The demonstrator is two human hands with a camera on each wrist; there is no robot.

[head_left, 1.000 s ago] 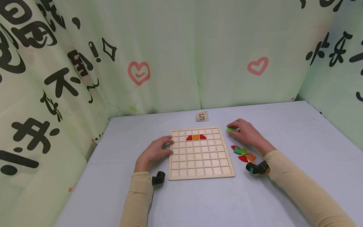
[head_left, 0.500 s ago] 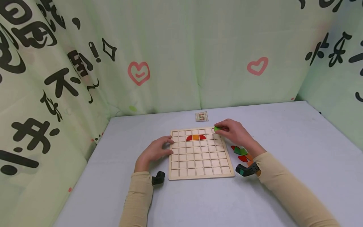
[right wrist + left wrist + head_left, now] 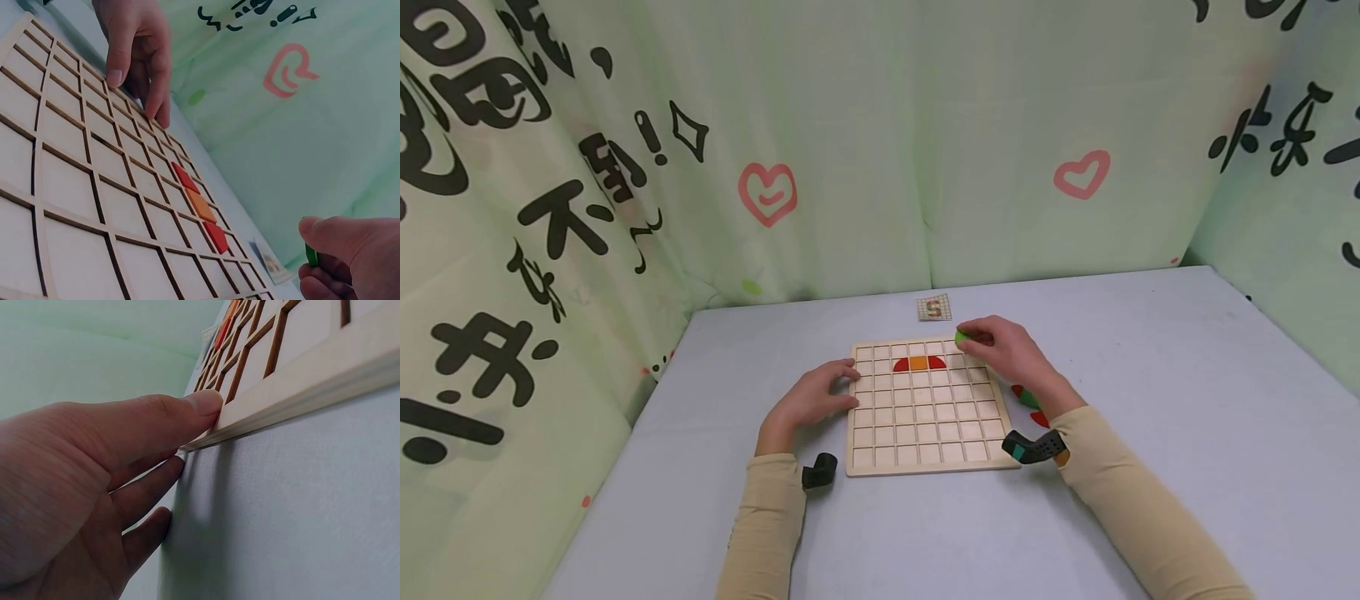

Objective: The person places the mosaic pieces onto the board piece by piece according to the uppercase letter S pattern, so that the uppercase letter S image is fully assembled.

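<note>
A wooden grid board (image 3: 925, 425) lies on the table, with a red quarter-round piece (image 3: 901, 365), an orange square piece (image 3: 918, 363) and a second red piece (image 3: 936, 362) side by side in one row near its far end. My left hand (image 3: 811, 396) rests at the board's left edge; in the left wrist view the thumb (image 3: 203, 406) touches the wooden rim. Over the far right corner of the board, my right hand (image 3: 1007, 354) pinches a green piece (image 3: 311, 255) between thumb and fingers. The fingers hide much of this piece.
A small card with a printed grid pattern (image 3: 934, 307) lies beyond the board. Right of the board are loose red and green pieces (image 3: 1030, 400), partly covered by the right forearm. A green curtain (image 3: 850, 250) hangs behind the table.
Holding the green piece, my right hand has moved left from beside the board to above its far right corner. My left hand has stayed at the board's edge.
</note>
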